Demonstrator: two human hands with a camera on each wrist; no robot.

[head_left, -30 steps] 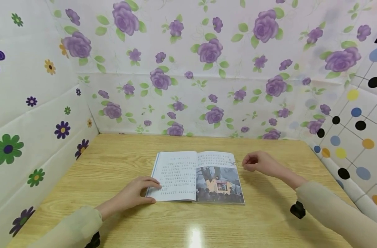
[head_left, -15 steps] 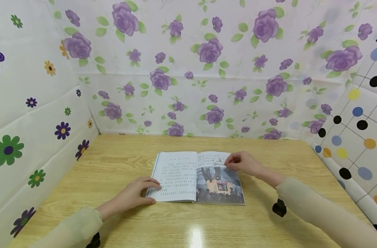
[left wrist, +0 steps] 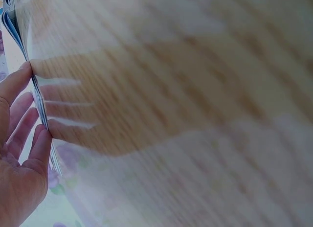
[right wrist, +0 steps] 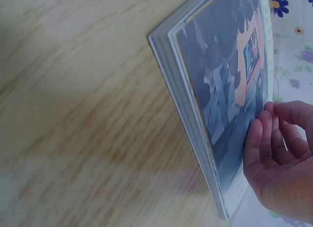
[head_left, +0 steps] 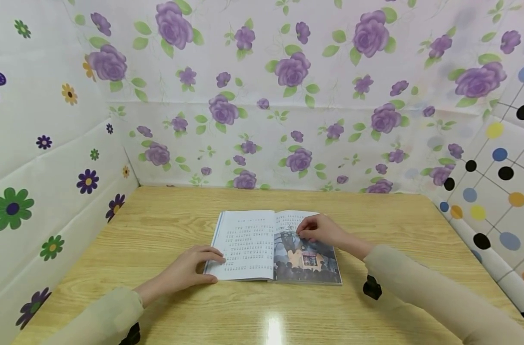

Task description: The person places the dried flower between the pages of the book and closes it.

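Note:
An open book [head_left: 249,263] lies flat on the wooden table, with printed text on its left page and text above a dark illustration on its right page. My left hand [head_left: 197,266] rests at the book's lower left edge, its fingers and thumb spread and touching the margin. In the left wrist view the fingertips [left wrist: 43,134] meet the book's side edge. Over the upper part of the right page, my right hand [head_left: 320,231] pinches a thin, dark, wire-like thing [head_left: 289,228]; its kind is too small to tell. A fine strand of it [right wrist: 277,85] shows in the right wrist view.
The wooden table [head_left: 171,211] extends around the book on all sides. Behind it hangs a white cloth with purple roses [head_left: 262,143]. A flower-patterned cloth [head_left: 59,191] borders the left side, a dotted cloth [head_left: 495,211] the right.
My right hand has moved left from beside the book to over the right page, carrying the thin wire-like thing. The left hand and the book have stayed in place.

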